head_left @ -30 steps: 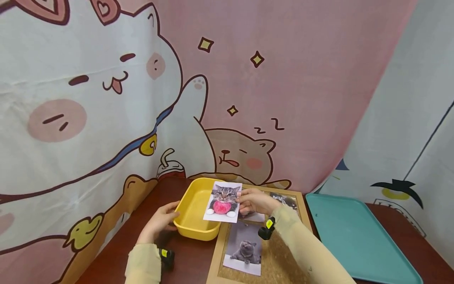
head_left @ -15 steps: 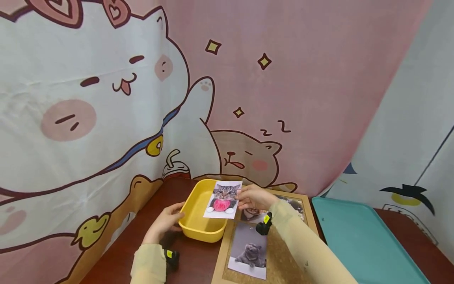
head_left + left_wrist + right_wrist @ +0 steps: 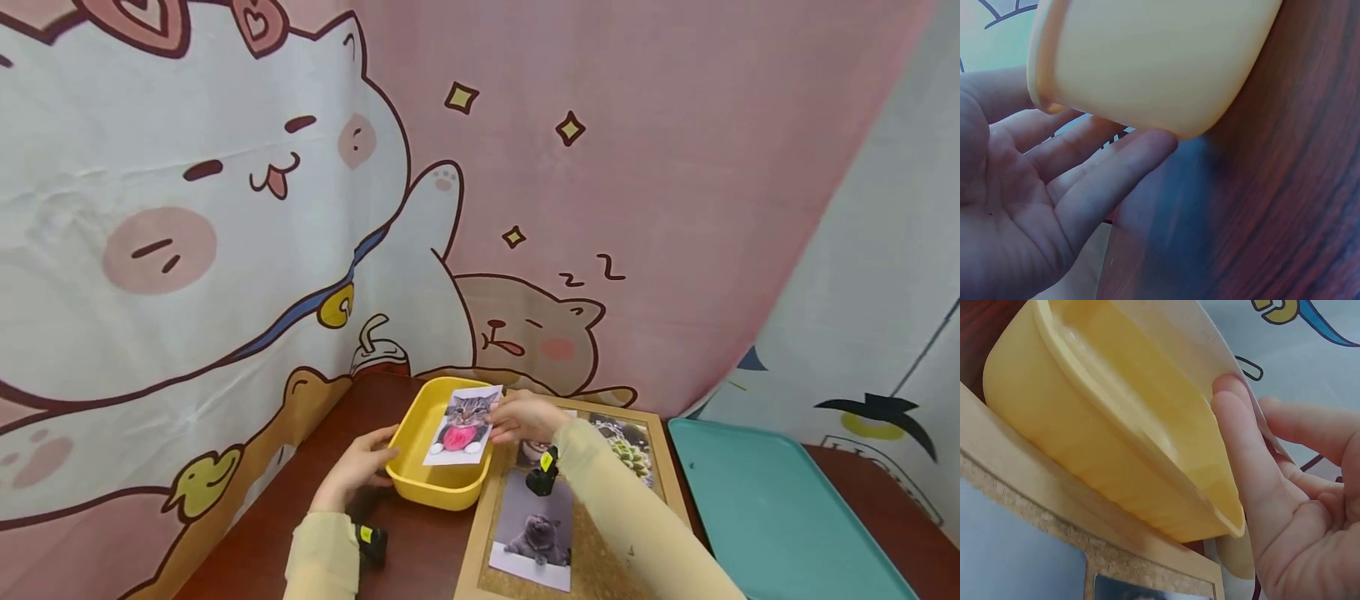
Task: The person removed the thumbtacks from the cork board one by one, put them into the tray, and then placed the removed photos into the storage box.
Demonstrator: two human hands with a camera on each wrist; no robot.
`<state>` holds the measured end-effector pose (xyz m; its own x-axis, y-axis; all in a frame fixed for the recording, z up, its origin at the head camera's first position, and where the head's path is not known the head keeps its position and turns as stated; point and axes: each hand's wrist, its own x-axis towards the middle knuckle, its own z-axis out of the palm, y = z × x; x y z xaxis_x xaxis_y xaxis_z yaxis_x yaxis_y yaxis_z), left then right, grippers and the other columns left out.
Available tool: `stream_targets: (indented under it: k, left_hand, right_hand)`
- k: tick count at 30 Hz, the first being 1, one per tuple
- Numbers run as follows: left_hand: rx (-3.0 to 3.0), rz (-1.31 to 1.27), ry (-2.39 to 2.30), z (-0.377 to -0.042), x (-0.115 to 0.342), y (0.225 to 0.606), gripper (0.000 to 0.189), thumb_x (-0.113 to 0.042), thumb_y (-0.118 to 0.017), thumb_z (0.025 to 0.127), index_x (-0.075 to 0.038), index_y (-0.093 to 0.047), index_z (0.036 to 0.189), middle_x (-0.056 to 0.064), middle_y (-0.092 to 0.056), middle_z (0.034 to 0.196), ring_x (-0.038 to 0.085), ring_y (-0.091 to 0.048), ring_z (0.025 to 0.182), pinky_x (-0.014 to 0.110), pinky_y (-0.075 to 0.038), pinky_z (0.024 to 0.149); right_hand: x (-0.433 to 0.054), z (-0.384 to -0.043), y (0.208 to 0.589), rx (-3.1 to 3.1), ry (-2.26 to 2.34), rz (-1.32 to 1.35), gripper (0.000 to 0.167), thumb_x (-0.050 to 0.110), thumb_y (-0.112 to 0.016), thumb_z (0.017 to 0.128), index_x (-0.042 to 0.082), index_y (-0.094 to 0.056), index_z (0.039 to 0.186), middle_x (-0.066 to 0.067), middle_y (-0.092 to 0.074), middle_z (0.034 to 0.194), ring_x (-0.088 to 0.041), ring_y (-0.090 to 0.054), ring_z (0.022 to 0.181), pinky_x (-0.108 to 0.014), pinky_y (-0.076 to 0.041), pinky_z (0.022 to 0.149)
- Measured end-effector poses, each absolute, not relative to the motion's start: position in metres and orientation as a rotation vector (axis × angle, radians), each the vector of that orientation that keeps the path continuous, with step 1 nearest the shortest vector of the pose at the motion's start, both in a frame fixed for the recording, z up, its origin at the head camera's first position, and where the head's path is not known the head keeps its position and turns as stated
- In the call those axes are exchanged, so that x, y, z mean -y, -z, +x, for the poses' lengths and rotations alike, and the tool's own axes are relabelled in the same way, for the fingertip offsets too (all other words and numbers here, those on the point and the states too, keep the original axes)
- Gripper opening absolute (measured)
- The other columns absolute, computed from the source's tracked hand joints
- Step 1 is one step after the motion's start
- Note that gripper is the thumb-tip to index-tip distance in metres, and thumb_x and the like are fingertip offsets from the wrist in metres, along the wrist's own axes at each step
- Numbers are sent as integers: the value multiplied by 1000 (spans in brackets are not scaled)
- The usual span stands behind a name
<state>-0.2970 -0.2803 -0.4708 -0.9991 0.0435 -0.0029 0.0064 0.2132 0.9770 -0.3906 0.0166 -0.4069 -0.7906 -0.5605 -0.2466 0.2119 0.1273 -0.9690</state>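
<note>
A photo card of a tabby cat with a pink heart [image 3: 462,427] slants over the yellow plastic tub [image 3: 438,493]. My right hand [image 3: 521,417] pinches the card by its right edge, thumb and fingers on opposite faces in the right wrist view. Only the card's pale back [image 3: 1207,344] shows there, above the tub's inside. At the tub's left side my left hand [image 3: 360,467] holds the rim. In the left wrist view one digit goes over the rim and the other fingers [image 3: 1116,178] lie against the outer wall.
Right of the tub lies a wood-framed cork board [image 3: 600,550] bearing a grey cat photo [image 3: 531,533], a succulent photo [image 3: 633,450] and another picture partly behind my right hand. A teal tray [image 3: 780,500] lies further right. A cartoon curtain [image 3: 675,208] hangs behind the brown table [image 3: 247,558].
The cat card has tilted and moved slightly down toward the tub with my right hand. My left hand stays at the tub's side. The head view has shifted a little left.
</note>
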Motion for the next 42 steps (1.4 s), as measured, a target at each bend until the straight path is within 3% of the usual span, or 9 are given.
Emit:
stream_targets:
  k: [21,29,36,42]
  left_hand:
    - [-2360,123,-1985,-290,277,480,52,-9,-54,99,8,-37,144,30,-56,122,35,-65,95,49,-57,70]
    - [-2348,133,-1989,-291,278,477,52,-8,-54,99,8,-37,145,31,-55,125,34,-65,96,48,-57,71]
    - [-2368,134,-1979,-293,278,475,51,-9,-55,98,7,-39,144,30,-56,124,34,-65,96,48,-57,71]
    - [-2368,107,-1984,-295,280,473,52,-10,-56,98,6,-39,144,29,-57,121,34,-65,95,50,-56,72]
  right_hand:
    - [13,-382,420,-2122,1554,-220,7,-3,-63,88,-5,-61,82,-14,-64,70,-18,-65,55,-32,-58,60]
    - [20,-384,421,-2141,1579,-189,11,-2,-62,89,-11,-60,95,-18,-66,78,-20,-66,57,-34,-58,61]
    - [25,-386,431,-2082,1629,-225,10,-3,-61,88,-12,-61,94,-18,-67,75,-20,-67,57,-32,-58,59]
    - [28,-377,423,-2079,1629,-247,23,2,-59,92,-17,-58,105,-23,-68,84,-25,-70,66,-34,-58,63]
